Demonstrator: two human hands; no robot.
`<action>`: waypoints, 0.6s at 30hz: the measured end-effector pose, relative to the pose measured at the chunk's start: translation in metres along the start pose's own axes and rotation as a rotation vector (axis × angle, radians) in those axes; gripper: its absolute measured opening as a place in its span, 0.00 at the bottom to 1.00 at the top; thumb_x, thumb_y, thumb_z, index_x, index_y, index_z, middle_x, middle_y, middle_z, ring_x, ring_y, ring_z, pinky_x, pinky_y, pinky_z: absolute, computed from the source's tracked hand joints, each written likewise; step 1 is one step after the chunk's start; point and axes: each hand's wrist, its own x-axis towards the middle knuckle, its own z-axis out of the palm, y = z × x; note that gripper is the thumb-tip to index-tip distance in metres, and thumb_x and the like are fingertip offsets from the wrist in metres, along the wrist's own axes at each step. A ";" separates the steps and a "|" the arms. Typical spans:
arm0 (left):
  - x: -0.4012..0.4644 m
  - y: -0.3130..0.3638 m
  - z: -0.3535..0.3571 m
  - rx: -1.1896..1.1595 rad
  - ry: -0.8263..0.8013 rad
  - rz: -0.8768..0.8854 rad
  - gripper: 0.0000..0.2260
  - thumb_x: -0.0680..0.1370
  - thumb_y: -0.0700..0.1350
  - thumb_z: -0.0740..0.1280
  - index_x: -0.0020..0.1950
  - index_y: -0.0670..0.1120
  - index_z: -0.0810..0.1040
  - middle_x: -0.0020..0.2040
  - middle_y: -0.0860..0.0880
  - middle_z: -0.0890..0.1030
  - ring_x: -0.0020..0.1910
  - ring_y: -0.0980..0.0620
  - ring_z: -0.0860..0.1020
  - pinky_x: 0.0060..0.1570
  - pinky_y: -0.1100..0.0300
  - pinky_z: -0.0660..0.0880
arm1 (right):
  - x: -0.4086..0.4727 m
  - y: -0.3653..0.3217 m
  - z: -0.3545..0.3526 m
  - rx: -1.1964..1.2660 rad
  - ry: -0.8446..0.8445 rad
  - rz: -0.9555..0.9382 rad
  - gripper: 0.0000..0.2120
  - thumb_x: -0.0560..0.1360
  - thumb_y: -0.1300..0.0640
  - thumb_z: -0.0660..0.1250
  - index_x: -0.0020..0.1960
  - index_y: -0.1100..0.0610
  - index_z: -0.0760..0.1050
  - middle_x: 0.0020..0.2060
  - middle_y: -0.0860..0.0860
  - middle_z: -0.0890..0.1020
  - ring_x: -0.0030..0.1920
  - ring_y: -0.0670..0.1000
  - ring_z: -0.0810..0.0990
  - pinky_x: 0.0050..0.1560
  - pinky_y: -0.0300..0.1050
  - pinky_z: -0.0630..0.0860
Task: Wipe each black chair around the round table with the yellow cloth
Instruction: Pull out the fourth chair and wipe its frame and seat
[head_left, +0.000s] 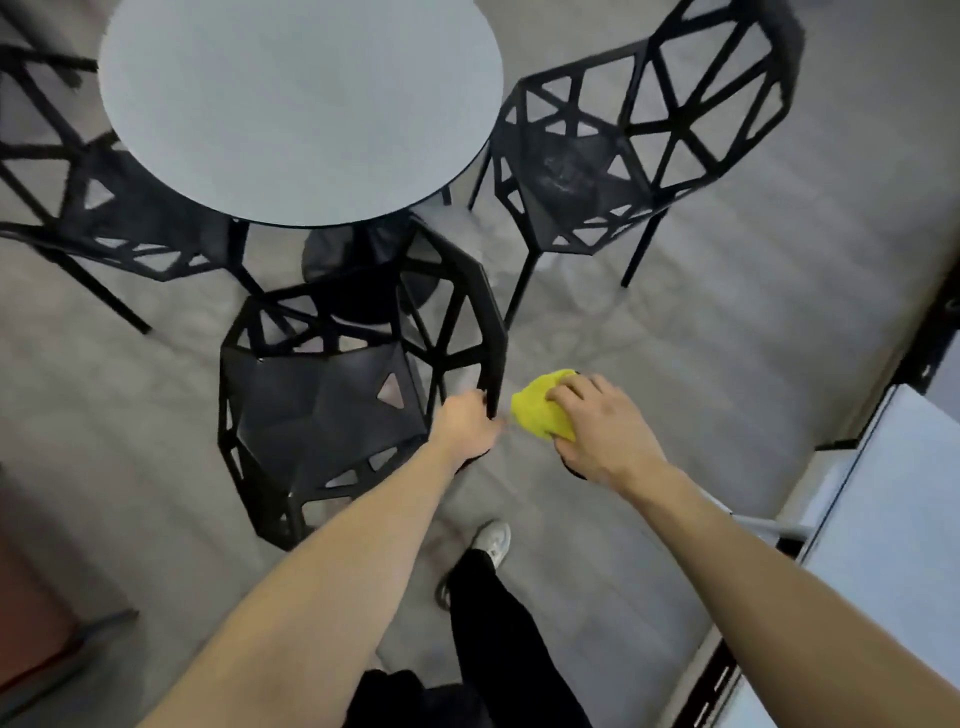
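Observation:
A black lattice chair (317, 410) stands just in front of me, its back toward the round grey table (296, 104). My left hand (467, 423) grips the chair's right rear edge. Just to the right of that edge, my right hand (602, 426) holds the bunched yellow cloth (540, 408). A second black chair (639, 145) stands to the right of the table. A third black chair (78, 192) stands on the table's left, partly tucked under the top.
Grey carpet covers the floor around the chairs. A pale table or cabinet (883, 519) with a dark frame fills the lower right. My black trousers and a white shoe (491, 540) are below my arms. A reddish-brown surface (31, 597) lies at the lower left.

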 end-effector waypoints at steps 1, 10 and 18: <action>0.001 0.003 0.008 -0.046 0.045 -0.046 0.12 0.82 0.54 0.70 0.49 0.47 0.76 0.46 0.46 0.84 0.52 0.40 0.83 0.48 0.50 0.78 | -0.003 0.007 0.001 0.008 -0.006 -0.009 0.25 0.68 0.49 0.73 0.64 0.52 0.76 0.61 0.52 0.79 0.58 0.61 0.77 0.56 0.58 0.79; -0.084 -0.058 0.030 -0.119 0.032 -0.020 0.04 0.78 0.48 0.68 0.48 0.51 0.83 0.37 0.54 0.87 0.39 0.55 0.86 0.49 0.53 0.83 | -0.014 0.010 -0.004 0.008 -0.033 -0.011 0.42 0.74 0.53 0.77 0.83 0.56 0.61 0.70 0.57 0.74 0.64 0.64 0.76 0.64 0.60 0.76; -0.238 -0.168 0.042 0.187 -0.004 -0.074 0.08 0.78 0.50 0.70 0.54 0.50 0.85 0.50 0.50 0.87 0.52 0.45 0.84 0.54 0.49 0.80 | -0.022 -0.079 0.023 -0.213 -0.136 -0.349 0.50 0.69 0.58 0.75 0.85 0.52 0.52 0.84 0.52 0.56 0.63 0.66 0.79 0.59 0.61 0.80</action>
